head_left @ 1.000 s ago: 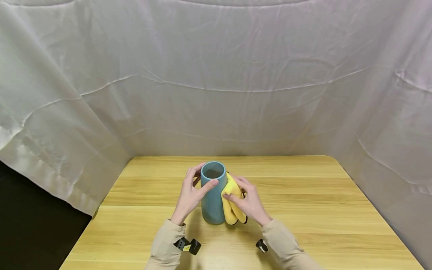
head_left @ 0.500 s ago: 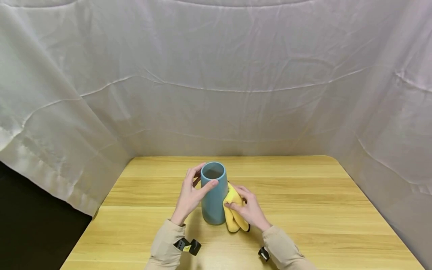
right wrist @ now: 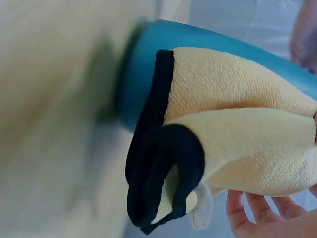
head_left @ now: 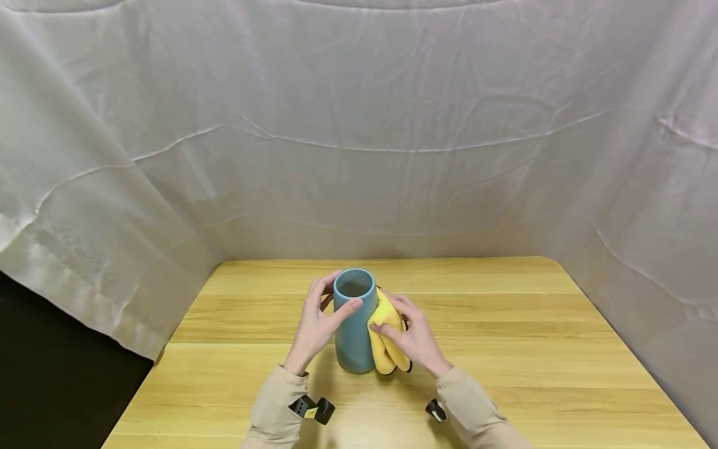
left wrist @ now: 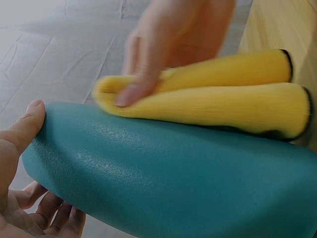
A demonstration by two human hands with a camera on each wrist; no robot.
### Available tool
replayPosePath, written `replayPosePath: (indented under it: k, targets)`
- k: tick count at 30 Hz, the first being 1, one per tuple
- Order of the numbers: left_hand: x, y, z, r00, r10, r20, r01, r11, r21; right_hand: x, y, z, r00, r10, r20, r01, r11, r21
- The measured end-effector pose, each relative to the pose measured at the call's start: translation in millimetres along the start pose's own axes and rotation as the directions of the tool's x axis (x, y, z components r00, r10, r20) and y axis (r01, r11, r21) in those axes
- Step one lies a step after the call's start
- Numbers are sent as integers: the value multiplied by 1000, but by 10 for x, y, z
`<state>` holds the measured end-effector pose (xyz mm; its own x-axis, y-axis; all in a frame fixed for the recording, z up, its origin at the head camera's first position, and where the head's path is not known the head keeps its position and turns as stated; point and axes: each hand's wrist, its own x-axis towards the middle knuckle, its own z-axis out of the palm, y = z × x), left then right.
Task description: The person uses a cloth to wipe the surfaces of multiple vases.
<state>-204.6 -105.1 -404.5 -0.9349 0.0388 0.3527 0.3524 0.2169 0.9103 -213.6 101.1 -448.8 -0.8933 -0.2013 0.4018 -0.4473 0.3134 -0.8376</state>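
One teal vase (head_left: 353,340), likely rigid, breakable, best held round its upper part, stands upright on the worktop (head_left: 505,349), left hand (head_left: 314,325) curled round it; one yellow cloth (left wrist: 218,106), likely soft, light, lies against its side, pinched by the right hand (head_left: 416,335).

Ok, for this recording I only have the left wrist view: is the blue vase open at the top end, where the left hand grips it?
Observer: Yes. The head view shows the blue vase with an open round mouth facing up.

Operator: Is anything attached to the yellow cloth besides its dark edging?

Observer: Yes, the right wrist view shows a pale tag sticking out beside that edging.

Operator: My view cuts off at the hands. What are the arms wearing?

Observer: Long beige sleeves, seen from the head view.
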Motion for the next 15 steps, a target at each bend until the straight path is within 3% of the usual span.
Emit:
replayPosePath:
  k: [8,15]
  targets:
    - [2,1,1,1000,4,-1,-4,1000,2,164,-295,-44,994,-93,-49,95,995,32]
    - [6,-2,-3,1000,5,0,-5,1000,-1,185,-325,-53,993,-107,-45,108,994,30]
